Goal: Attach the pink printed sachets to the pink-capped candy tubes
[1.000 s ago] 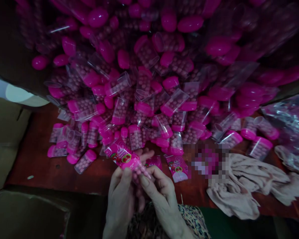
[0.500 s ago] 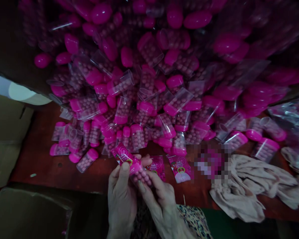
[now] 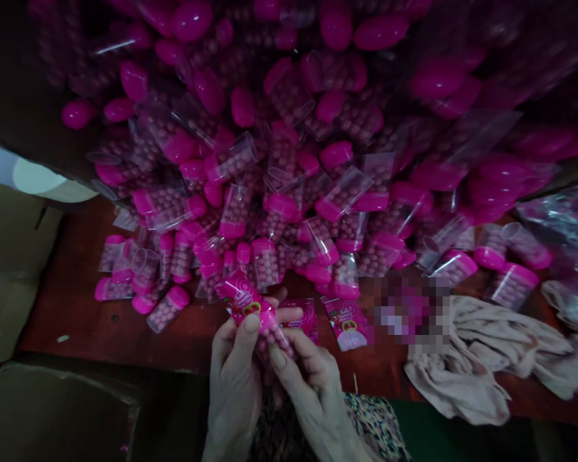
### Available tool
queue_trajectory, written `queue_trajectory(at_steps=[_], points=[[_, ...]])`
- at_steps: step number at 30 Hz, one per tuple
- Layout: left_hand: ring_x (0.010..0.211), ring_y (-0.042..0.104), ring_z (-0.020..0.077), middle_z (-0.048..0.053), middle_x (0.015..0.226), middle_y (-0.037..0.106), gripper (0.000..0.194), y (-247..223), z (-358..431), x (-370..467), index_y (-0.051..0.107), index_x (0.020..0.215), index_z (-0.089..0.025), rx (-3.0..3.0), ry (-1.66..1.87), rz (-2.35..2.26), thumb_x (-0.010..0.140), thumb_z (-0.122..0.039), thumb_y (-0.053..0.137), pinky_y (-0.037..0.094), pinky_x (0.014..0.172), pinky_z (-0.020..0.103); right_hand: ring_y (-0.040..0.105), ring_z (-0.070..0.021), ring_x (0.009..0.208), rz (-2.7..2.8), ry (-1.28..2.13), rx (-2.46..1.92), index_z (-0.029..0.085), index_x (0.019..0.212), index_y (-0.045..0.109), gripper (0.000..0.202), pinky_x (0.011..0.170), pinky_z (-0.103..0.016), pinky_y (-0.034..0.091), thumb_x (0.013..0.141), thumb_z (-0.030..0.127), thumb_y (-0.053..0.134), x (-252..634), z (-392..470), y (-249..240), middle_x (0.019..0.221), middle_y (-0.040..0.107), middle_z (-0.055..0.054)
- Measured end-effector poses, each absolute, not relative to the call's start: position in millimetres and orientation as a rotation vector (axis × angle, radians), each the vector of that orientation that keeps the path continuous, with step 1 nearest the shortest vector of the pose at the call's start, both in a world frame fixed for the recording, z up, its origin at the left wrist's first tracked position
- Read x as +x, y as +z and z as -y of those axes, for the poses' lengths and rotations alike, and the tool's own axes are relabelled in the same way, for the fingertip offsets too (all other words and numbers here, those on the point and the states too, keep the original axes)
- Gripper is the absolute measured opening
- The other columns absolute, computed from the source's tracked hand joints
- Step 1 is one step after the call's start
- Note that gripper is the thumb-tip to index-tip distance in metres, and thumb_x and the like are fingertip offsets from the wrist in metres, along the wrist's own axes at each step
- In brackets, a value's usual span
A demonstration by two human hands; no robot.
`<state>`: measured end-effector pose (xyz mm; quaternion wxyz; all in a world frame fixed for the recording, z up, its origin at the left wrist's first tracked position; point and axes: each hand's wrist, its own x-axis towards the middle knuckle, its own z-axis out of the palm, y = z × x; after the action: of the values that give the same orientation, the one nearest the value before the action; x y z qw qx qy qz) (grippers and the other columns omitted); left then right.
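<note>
Over the table's front edge, both hands are closed around one small clear bottle [image 3: 276, 335] filled with pink candy balls. A printed pink label [image 3: 243, 296] lies against its upper end and sticks out to the upper left. My left hand [image 3: 236, 375] pinches the label and the bottle's upper part, thumb on top. My right hand [image 3: 313, 378] grips the lower part between thumb and fingers. The far side of the bottle is hidden by the fingers. Just beyond the hands, flat printed labels [image 3: 347, 323] lie on the red-brown tabletop [image 3: 91, 327].
A large heap of pink-capped candy bottles [image 3: 264, 260] covers the back. To the right lie a crumpled beige cloth [image 3: 481, 359] and clear plastic film [image 3: 566, 224]. Cardboard boxes [image 3: 52, 410] stand at the left. One patch beside the cloth is pixelated.
The label has tilted more upright against the bottle, and my left thumb has shifted slightly right. My right fingers now cover more of the candy balls.
</note>
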<state>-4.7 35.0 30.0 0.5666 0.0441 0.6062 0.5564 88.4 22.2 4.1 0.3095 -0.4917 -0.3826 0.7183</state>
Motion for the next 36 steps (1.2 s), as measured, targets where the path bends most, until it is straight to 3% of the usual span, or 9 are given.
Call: queue_trajectory(at_steps=[3, 6, 8, 11, 14, 22, 26, 32, 36], points=[[0.068, 0.068, 0.0209, 0.009, 0.078, 0.074, 0.025, 29.5, -35.1, -5.4, 0.07, 0.083, -0.017, 0.079, 1.304, -1.377, 0.072, -0.039, 0.066, 0.052, 0.051, 0.025, 0.046, -0.0105, 0.045, 1.069, 1.808, -1.359, 0.019, 0.099, 0.065, 0.035, 0.043, -0.022, 0.04, 0.082, 0.048, 0.054, 89.0, -21.1, 5.2, 0.055, 0.052, 0.002], [0.067, 0.068, 0.0227, 0.011, 0.078, 0.074, 0.041, 28.6, -36.1, -7.5, 0.069, 0.085, -0.016, 0.092, 1.321, -1.285, 0.066, -0.053, 0.067, 0.048, 0.042, 0.023, 0.044, -0.0097, 0.043, 1.063, 1.841, -1.313, 0.019, 0.098, 0.065, 0.035, 0.043, -0.022, 0.039, 0.084, 0.048, 0.05, 87.0, -24.4, 6.5, 0.053, 0.052, 0.002], [0.068, 0.068, 0.0223, 0.011, 0.079, 0.074, 0.038, 29.0, -37.4, -8.2, 0.069, 0.084, -0.017, 0.117, 1.327, -1.263, 0.066, -0.05, 0.068, 0.047, 0.042, 0.022, 0.044, -0.0094, 0.044, 1.063, 1.839, -1.298, 0.018, 0.098, 0.065, 0.036, 0.044, -0.021, 0.04, 0.085, 0.048, 0.05, 85.8, -26.8, 7.0, 0.056, 0.053, 0.002], [0.066, 0.068, 0.0191, 0.008, 0.077, 0.074, 0.016, 31.0, -39.6, -6.7, 0.068, 0.08, -0.017, 0.12, 1.302, -1.312, 0.071, -0.031, 0.068, 0.05, 0.051, 0.023, 0.05, -0.0115, 0.053, 1.116, 1.78, -1.34, 0.019, 0.101, 0.065, 0.034, 0.049, -0.022, 0.043, 0.083, 0.046, 0.054, 86.5, -26.5, 5.3, 0.066, 0.059, -0.001], [0.065, 0.067, 0.0173, 0.007, 0.077, 0.074, 0.008, 32.5, -40.6, -3.3, 0.067, 0.076, -0.016, 0.082, 1.277, -1.365, 0.073, -0.023, 0.064, 0.051, 0.056, 0.024, 0.054, -0.0144, 0.059, 1.152, 1.738, -1.399, 0.02, 0.106, 0.065, 0.035, 0.054, -0.024, 0.046, 0.081, 0.044, 0.057, 89.3, -20.9, 0.7, 0.07, 0.062, -0.002], [0.072, 0.068, 0.0228, 0.008, 0.066, 0.072, 0.016, 29.5, -37.4, -1.5, 0.063, 0.06, -0.016, 0.097, 1.22, -1.374, 0.07, -0.028, 0.065, 0.052, 0.061, 0.03, 0.059, -0.0164, 0.066, 1.11, 1.793, -1.414, 0.019, 0.107, 0.065, 0.037, 0.06, -0.026, 0.05, 0.082, 0.045, 0.056, 91.1, -17.5, -2.6, 0.08, 0.066, -0.006], [0.078, 0.067, 0.025, 0.009, 0.07, 0.072, 0.019, 28.1, -33.6, -2.4, 0.065, 0.06, -0.016, 0.066, 1.189, -1.35, 0.071, -0.031, 0.064, 0.053, 0.063, 0.031, 0.059, -0.0154, 0.063, 1.097, 1.82, -1.36, 0.018, 0.107, 0.066, 0.04, 0.058, -0.026, 0.051, 0.083, 0.048, 0.054, 90.5, -18.4, -0.9, 0.074, 0.066, -0.005], [0.106, 0.058, 0.024, 0.008, 0.079, 0.074, 0.015, 19.9, -24.3, 2.7, 0.069, 0.07, -0.017, 0.063, 1.248, -1.395, 0.073, -0.031, 0.066, 0.043, 0.093, 0.035, 0.063, -0.0192, 0.074, 1.269, 1.647, -1.482, 0.021, 0.116, 0.062, 0.042, 0.066, -0.027, 0.052, 0.085, 0.047, 0.051, 91.9, -7.8, -0.4, 0.085, 0.069, -0.007], [0.098, 0.063, 0.0244, 0.007, 0.076, 0.073, 0.013, 20.2, -20.4, 3.5, 0.069, 0.073, -0.018, 0.02, 1.26, -1.32, 0.074, -0.031, 0.066, 0.046, 0.088, 0.038, 0.063, -0.0177, 0.074, 1.386, 1.586, -1.451, 0.025, 0.115, 0.062, 0.037, 0.067, -0.025, 0.05, 0.087, 0.044, 0.048, 95.4, -12.3, 4.1, 0.089, 0.07, -0.005]])
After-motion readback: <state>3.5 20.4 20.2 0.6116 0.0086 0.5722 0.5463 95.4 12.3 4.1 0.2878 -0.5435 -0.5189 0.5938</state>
